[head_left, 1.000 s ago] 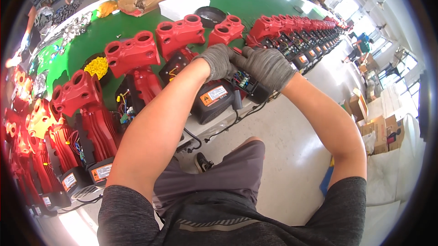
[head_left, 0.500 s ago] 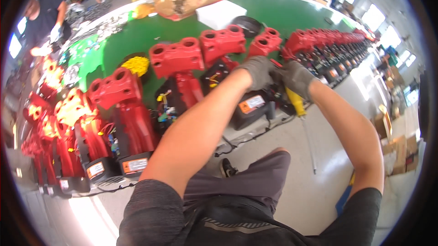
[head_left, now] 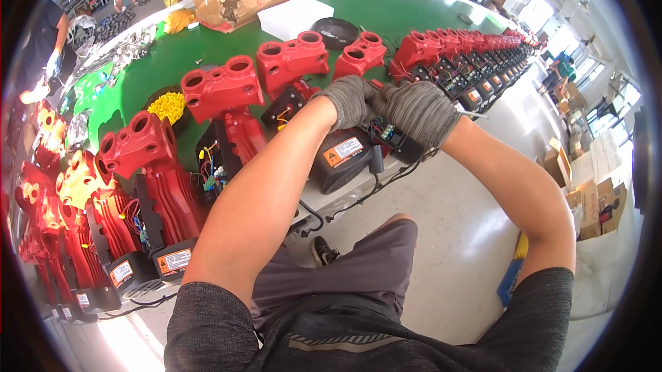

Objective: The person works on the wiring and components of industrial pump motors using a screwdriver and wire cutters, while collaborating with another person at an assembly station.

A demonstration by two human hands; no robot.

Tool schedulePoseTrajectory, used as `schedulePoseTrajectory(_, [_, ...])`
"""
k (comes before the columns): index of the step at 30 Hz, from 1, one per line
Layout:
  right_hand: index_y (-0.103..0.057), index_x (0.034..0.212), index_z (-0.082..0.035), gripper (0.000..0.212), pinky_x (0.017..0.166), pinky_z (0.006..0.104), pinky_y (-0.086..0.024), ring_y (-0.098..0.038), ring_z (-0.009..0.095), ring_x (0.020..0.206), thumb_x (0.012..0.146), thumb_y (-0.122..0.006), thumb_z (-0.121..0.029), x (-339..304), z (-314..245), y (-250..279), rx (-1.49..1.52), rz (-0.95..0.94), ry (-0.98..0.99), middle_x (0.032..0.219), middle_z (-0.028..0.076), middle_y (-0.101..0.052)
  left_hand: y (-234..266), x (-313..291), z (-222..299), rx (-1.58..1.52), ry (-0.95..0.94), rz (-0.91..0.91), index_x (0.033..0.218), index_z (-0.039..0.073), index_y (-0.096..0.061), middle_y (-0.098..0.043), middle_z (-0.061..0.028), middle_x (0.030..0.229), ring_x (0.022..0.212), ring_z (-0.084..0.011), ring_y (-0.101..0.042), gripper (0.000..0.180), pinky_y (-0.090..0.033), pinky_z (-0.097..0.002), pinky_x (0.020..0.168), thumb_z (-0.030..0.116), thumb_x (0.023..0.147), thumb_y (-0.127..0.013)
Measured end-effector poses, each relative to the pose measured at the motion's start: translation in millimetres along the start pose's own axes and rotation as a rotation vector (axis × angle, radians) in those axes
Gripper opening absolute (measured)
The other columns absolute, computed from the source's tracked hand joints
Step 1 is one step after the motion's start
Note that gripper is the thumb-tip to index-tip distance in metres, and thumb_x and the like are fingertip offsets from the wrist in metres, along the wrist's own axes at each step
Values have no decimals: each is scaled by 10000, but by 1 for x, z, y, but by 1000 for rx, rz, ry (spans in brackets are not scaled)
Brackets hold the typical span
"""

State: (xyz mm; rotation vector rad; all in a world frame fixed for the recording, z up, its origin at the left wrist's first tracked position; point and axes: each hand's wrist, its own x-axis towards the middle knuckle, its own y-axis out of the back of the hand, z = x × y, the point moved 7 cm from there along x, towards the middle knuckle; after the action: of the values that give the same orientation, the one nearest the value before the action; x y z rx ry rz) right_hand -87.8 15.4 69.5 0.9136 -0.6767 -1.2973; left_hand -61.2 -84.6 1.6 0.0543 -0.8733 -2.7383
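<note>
My left hand (head_left: 350, 102), in a grey knit glove, has its fingers curled in at the open side of a red and black machine unit. What the fingertips pinch is hidden. My right hand (head_left: 419, 115), gloved alike, is closed right beside it, the fingers of both hands nearly meeting. A screwdriver shaft (head_left: 476, 115) juts out past my right wrist; its handle is covered by the hand. Below the hands lie the unit's exposed wires and a circuit board (head_left: 387, 132). The unit's red casting (head_left: 360, 55) rises behind them. A black cover (head_left: 348, 158) with a warning label sits under my left wrist.
Red castings with black housings line the green table (head_left: 386, 6) both ways. A bowl of yellow caps (head_left: 167, 106), a black round dish (head_left: 336, 33), a white box (head_left: 296, 17) and a torn carton (head_left: 238, 3) stand behind. A co-worker (head_left: 52, 44) is at far left. Cables hang along the edge.
The view has shifted, so the units appear further left and lower. My right hand has turned over the wiring; the yellow screwdriver, hanging down before, now points right with its handle hidden.
</note>
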Motion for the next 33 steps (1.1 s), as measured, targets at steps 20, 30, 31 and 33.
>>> schedulePoseTrajectory(20, [-665, 969, -16, 415, 617, 419, -568, -700, 327, 664, 1030, -510, -396, -8, 34, -6, 816, -306, -583, 728, 147, -682, 7, -8, 8, 8, 41, 51, 1032, 1, -745, -722, -106, 789, 687, -178, -663, 206, -545, -328, 666, 41, 837, -694])
schedulePoseTrajectory(30, [-654, 1175, -85, 277, 628, 451, -579, -732, 320, 823, 925, -564, -164, 4, -3, -3, -12, 6, 97, 966, 137, -712, 6, -8, 16, 89, -65, 30, 1070, 43, -752, -734, -109, 820, 744, -177, -681, 242, -558, -339, 715, 45, 834, -703])
schedulePoseTrajectory(31, [-659, 1177, -78, 282, 627, 442, -578, -730, 322, 824, 920, -580, -165, 4, 0, -6, 3, -32, 91, 940, 144, -715, 6, -9, 18, 124, -29, 4, 1086, 47, -751, -740, -123, 852, 767, -195, -691, 269, -559, -350, 735, 64, 820, -716])
schedulePoseTrajectory(33, [-664, 1178, -70, 288, 626, 433, -577, -728, 324, 825, 916, -595, -165, 6, 1, -8, 18, -64, 87, 915, 152, -718, 5, -13, 19, 163, 11, -19, 1102, 50, -750, -747, -136, 883, 789, -212, -700, 298, -560, -361, 755, 83, 806, -729])
